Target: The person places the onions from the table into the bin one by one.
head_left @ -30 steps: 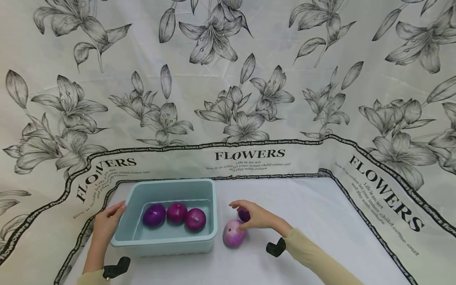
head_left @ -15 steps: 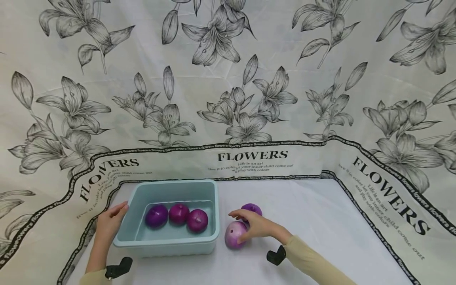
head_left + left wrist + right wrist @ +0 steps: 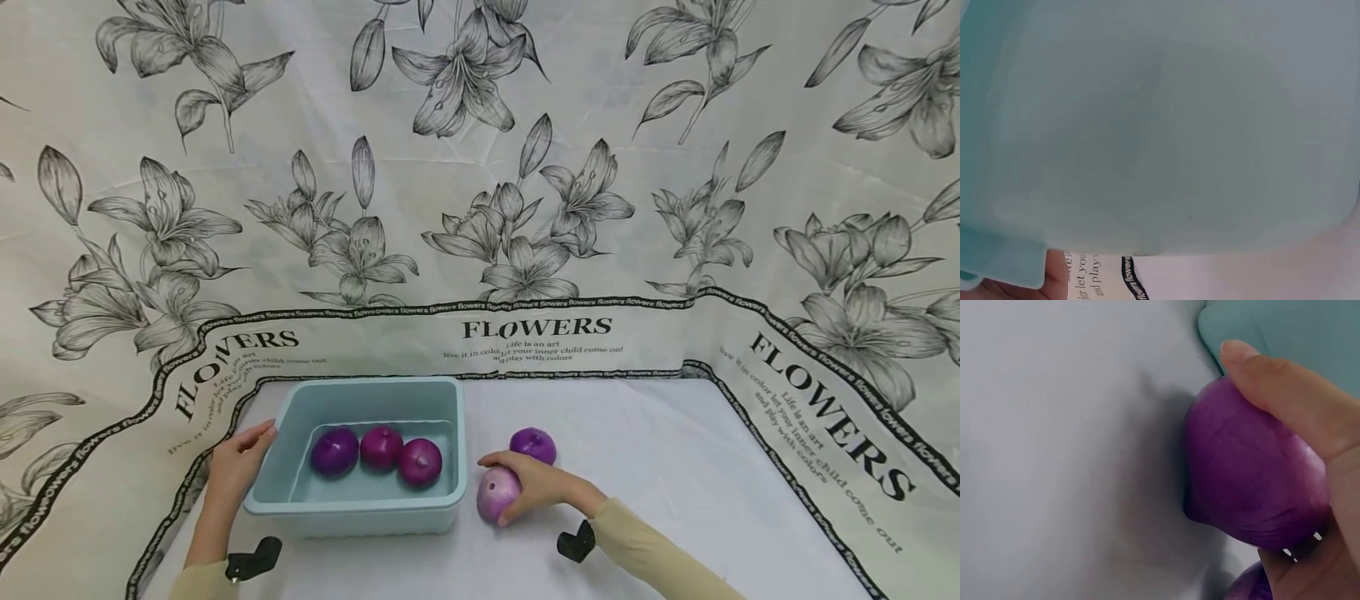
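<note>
My right hand curls its thumb and fingers round a pale purple onion on the white cloth, just right of a light blue plastic tub. In the right wrist view the thumb lies along one side of this onion, with fingers on the other. Just behind it sits a darker purple onion, partly covered by the hand. My left hand holds the tub's left rim. From the left wrist, its fingers show behind the rim's lip, mostly hidden.
Inside the tub lie a dark purple onion and two redder ones, a farther onion and a nearer onion. A flower-printed curtain rises behind and beside the white cloth.
My right hand has shifted from the darker onion onto the pale one and now grips it, so the darker onion shows more. My left hand stays at the tub's rim.
</note>
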### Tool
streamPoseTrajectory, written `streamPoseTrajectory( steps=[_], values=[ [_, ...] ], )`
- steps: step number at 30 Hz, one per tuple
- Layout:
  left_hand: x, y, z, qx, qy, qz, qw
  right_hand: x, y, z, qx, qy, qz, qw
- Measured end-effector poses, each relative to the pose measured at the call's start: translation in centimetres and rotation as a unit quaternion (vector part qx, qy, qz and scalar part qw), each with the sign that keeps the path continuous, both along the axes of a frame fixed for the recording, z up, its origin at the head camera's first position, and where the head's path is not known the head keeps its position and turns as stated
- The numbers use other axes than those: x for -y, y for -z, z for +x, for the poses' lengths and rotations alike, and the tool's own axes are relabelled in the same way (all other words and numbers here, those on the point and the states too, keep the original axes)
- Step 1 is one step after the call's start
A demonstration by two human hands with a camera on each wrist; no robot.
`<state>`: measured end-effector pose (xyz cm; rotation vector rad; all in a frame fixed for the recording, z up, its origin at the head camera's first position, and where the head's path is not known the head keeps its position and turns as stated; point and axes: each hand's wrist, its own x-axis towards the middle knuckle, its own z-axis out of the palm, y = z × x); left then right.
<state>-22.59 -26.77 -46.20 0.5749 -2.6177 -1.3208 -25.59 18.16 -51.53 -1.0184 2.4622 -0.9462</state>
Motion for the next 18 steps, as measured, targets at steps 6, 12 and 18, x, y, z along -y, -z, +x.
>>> streamPoseTrajectory(
  steps=[6, 12, 18],
  values=[
    [-0.02, 0.13, -0.13, 0.000, 0.000, 0.009, 1.0000, 0.38, 0.32, 0.03, -0.033, -0.030, 0.016, 0.999],
    [-0.04, 0.16, -0.22, 0.003, 0.000, 0.018, 0.9998, 0.61, 0.45, -0.05, -0.059, -0.053, 0.026, 0.996],
    [0.00, 0.27, -0.15, 0.000, -0.005, 0.017, 0.9998, 0.75, 0.81, -0.07, -0.042, -0.038, 0.025, 0.998]
  ],
)
